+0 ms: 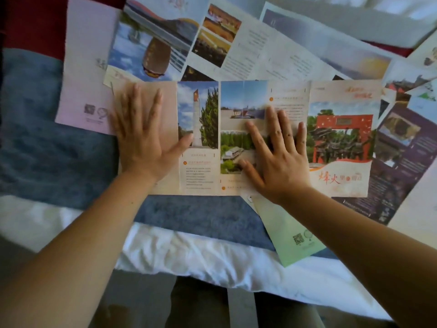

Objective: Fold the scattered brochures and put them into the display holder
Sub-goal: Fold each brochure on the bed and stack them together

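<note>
Under my palms the paper brochure looks smooth, slightly glossy; the blue blanket beneath is fuzzy cloth

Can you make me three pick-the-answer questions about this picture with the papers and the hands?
1. Where is the left hand?
A. On the left end of the open brochure
B. On the green leaflet
C. In the air

2. What colour is the gate pictured on the brochure's right panel?
A. Blue
B. Red
C. Yellow

3. How is the brochure under the hands?
A. Rolled up
B. Torn in half
C. Spread open flat

Answers:
1 A, its palm lies flat there.
2 B, the gate is red.
3 C, several panels show side by side, with the right hand flat on the middle.
</note>
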The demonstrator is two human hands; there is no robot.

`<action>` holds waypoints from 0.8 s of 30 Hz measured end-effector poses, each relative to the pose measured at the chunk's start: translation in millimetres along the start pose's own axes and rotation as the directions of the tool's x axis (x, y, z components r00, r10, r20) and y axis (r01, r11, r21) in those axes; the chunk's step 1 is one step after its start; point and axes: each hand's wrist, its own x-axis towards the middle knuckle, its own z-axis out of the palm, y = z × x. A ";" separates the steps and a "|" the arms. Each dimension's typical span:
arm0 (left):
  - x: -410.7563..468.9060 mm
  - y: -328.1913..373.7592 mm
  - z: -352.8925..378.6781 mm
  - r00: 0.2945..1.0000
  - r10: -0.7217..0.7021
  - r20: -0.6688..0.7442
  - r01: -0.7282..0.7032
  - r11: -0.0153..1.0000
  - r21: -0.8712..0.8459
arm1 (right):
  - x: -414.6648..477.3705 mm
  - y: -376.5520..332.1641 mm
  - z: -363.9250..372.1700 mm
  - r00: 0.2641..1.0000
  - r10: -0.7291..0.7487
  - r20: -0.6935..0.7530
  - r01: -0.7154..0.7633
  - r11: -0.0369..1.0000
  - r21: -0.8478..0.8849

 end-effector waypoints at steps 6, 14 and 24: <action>-2.1 10.5 -3.9 1.000 -0.012 -0.027 0.006 0.978 -0.210 | 5.2 -2.9 7.9 0.999 -0.016 -0.050 0.013 0.999 -0.044; -12.3 55.8 -10.0 1.000 0.001 -0.019 -0.009 0.914 -0.405 | 5.5 -10.0 5.1 0.999 -0.027 -0.044 0.026 0.999 -0.032; -9.2 103.3 -5.8 1.000 0.005 0.030 0.003 0.960 -0.280 | -1.4 56.6 -35.6 0.999 0.028 -0.025 -0.025 0.994 0.108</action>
